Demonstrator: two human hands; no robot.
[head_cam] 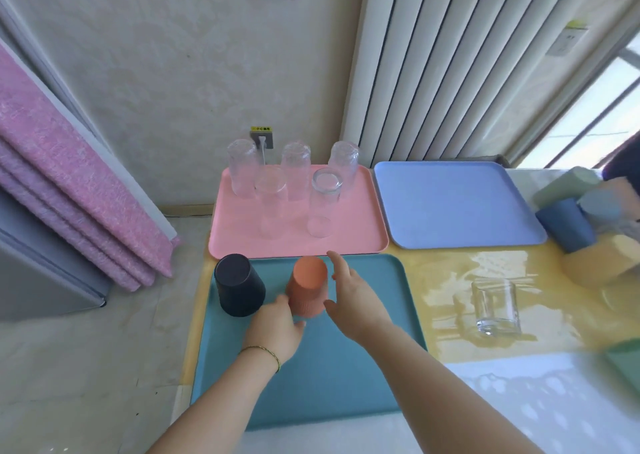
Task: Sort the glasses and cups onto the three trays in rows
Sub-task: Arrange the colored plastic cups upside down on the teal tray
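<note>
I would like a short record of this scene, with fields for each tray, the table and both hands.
pink rectangular tray: five tall clear glasses, upside down, three behind, two in front
teal rectangular tray: black plastic cup and orange ribbed cup, upside down, side by side
blue rectangular tray: no cup on it
left hand: open, left of the orange cup
right hand: open, right of it
yellow table: one short clear glass
</note>
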